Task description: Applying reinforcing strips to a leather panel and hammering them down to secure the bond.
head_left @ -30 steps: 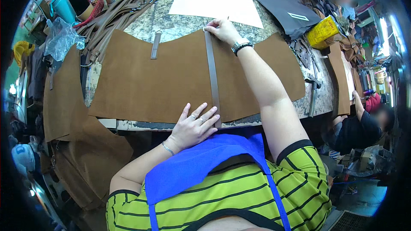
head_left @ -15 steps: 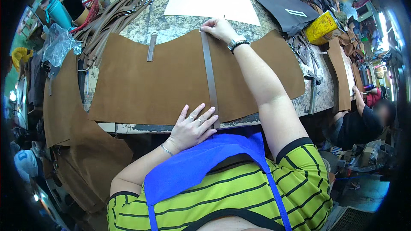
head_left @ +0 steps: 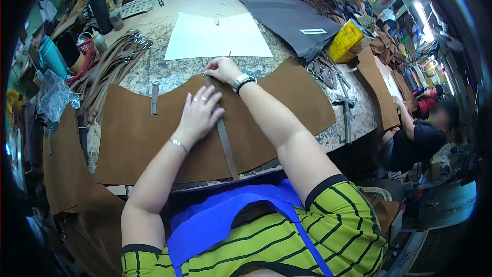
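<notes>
A large brown leather panel (head_left: 143,149) with a curved far edge is spread on the worktable. Across its middle runs a narrow grey-brown leather strap (head_left: 225,149), reaching from the far edge to the near one. My right hand (head_left: 223,70) pinches the far end of this strap at the panel's edge. A thin dark pointed tip sticks up behind its fingers; what it belongs to is hidden. My left hand (head_left: 201,113) lies over the strap just nearer to me, its fingers outstretched and slightly blurred. Left of it, a short strap tab with a metal ring (head_left: 155,97) rests on the panel.
Behind the panel lies a white sheet (head_left: 218,36), with dark grey material (head_left: 287,18) to its right. Bundled straps (head_left: 115,72) lie at left, near a red basket (head_left: 87,59). A yellow can (head_left: 348,40) stands at right. Another person (head_left: 417,138) is at the right side.
My left hand has moved from the panel's near edge up to the strap's far part, beside my right hand. The view has shifted, showing more of the table's far side.
</notes>
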Available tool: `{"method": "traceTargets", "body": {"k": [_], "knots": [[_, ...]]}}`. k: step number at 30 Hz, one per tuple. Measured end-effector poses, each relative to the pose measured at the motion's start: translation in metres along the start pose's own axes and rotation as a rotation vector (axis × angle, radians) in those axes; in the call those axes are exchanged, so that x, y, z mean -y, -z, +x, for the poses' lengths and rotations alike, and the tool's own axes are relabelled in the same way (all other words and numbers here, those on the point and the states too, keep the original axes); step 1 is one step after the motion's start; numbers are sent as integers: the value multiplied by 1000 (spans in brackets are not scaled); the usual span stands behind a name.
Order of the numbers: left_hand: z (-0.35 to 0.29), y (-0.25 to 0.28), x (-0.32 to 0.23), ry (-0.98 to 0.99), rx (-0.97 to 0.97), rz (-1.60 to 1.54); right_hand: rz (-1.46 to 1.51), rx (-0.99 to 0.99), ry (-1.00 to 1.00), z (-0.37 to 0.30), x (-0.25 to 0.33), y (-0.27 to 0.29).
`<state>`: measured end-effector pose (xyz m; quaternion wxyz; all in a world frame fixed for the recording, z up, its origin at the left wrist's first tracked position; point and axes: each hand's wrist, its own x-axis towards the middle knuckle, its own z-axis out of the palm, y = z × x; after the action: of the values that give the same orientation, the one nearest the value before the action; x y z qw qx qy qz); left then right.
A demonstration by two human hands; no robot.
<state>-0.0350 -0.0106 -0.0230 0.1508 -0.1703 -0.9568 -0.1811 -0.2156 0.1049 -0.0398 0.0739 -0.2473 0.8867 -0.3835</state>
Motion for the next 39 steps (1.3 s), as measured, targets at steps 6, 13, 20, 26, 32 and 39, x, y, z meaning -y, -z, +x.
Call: {"method": "traceTargets", "body": {"k": [6, 13, 20, 26, 32, 39], "knots": [[26, -11, 37, 24, 39, 55, -35, -2, 13, -6, 5, 2], [27, -17, 36, 8, -28, 91, -303, -140, 269, -32, 14, 6], [19, -20, 41, 33, -32, 77, -371, -331, 232, -116, 12, 65], [25, -21, 40, 40, -11, 97, -938, -646, -457, -258, -124, 192], [24, -21, 45, 61, -11, 48, -891, -453, -710, -332, -168, 218], [47, -36, 61, 114, -27, 21, -618, -531, -735, -364, -233, 258]]}}
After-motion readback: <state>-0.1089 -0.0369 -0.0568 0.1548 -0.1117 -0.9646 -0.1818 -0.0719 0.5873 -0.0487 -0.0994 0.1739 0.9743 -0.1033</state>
